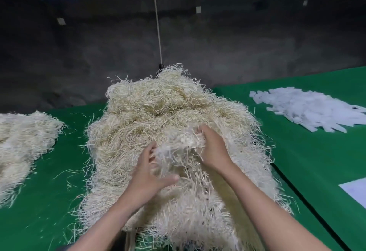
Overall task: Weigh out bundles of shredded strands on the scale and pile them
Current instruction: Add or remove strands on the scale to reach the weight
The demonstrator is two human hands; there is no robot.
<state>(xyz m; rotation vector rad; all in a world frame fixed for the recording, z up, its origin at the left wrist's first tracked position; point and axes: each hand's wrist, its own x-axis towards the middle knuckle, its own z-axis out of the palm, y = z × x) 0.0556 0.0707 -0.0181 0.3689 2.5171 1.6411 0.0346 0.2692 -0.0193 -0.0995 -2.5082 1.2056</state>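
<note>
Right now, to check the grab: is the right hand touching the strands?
Touching. The head view shows the right hand curled into a clump of strands atop the big pile.

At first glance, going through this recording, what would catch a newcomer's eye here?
The huge heap of pale shredded strands dominates the middle of the green table, with the left hand and right hand gripping a bundle on its near slope. A smaller strand pile lies at the left edge, and a spread of white paper slips lies at the far right.
</note>
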